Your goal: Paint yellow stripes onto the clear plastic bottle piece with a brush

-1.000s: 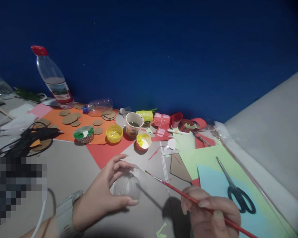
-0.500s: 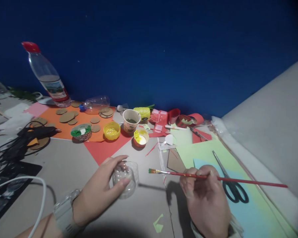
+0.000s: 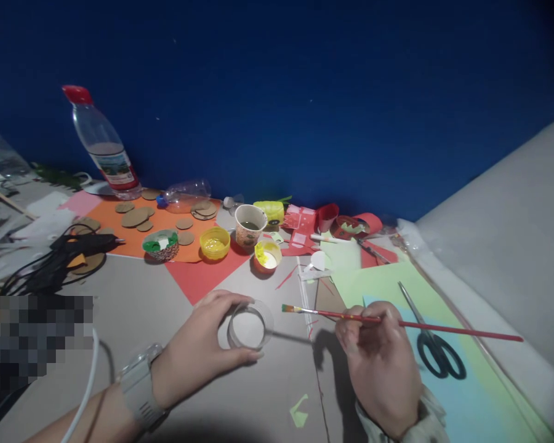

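My left hand (image 3: 203, 341) has its thumb and fingers curved round a clear plastic cut-off bottle piece (image 3: 268, 321), whose round opening shows. In my right hand (image 3: 381, 363), the thumb and fingers pinch a paintbrush (image 3: 337, 314) with a long red handle. Its green-tinted bristles point left, a short gap away from the plastic piece. Beyond the hands stand an orange cup with yellow and white paint (image 3: 268, 261), a yellow cup of yellow paint (image 3: 213, 245), a paper cup of dark liquid (image 3: 250, 229) and a bowl of green and white paint (image 3: 160, 248).
Black scissors (image 3: 438, 354) lie on blue and green paper, right of my right hand. A tall red-capped bottle (image 3: 108, 157) stands at the back left. Cardboard discs (image 3: 135, 217) rest on orange paper. A white cable (image 3: 85, 375) passes by my left forearm. A blue wall (image 3: 305, 111) rises behind.
The plastic piece has turned in my left hand, so its round opening now faces me more. My left fingers have shifted on it. The view has swung slightly left; the brush stays in my right hand.
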Demonstrator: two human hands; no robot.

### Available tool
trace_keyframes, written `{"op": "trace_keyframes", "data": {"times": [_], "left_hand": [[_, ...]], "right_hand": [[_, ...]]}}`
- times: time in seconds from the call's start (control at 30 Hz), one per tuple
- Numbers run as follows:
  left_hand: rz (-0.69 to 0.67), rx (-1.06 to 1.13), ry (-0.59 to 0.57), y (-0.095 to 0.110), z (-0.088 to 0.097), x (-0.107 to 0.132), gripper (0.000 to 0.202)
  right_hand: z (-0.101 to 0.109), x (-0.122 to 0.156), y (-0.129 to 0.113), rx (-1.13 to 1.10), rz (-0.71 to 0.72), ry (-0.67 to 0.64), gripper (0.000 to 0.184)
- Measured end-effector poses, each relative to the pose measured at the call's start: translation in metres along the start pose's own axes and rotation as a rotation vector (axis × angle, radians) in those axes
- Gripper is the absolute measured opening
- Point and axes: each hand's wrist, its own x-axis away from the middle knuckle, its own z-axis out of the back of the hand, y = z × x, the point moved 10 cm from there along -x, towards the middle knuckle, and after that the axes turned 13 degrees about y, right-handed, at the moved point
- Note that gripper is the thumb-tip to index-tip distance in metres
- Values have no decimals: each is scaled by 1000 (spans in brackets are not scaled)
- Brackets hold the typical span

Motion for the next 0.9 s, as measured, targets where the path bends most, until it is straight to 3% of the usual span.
{"op": "trace_keyframes", "data": {"times": [0.27,0.4,0.67,0.9], "left_hand": [[3,85,52,-2,5,1,51],[5,124,33,-7,4,1,40],[1,107,35,-10,3,-1,38],[15,106,13,-5,1,0,55]], "right_hand": [[-3,2,-1,-10,-16,-3,27],[-3,4,-10,-32,27,-17,28],[-2,7,-10,-4,54,6,26],[3,6,-8,27,81,21,26]]}}
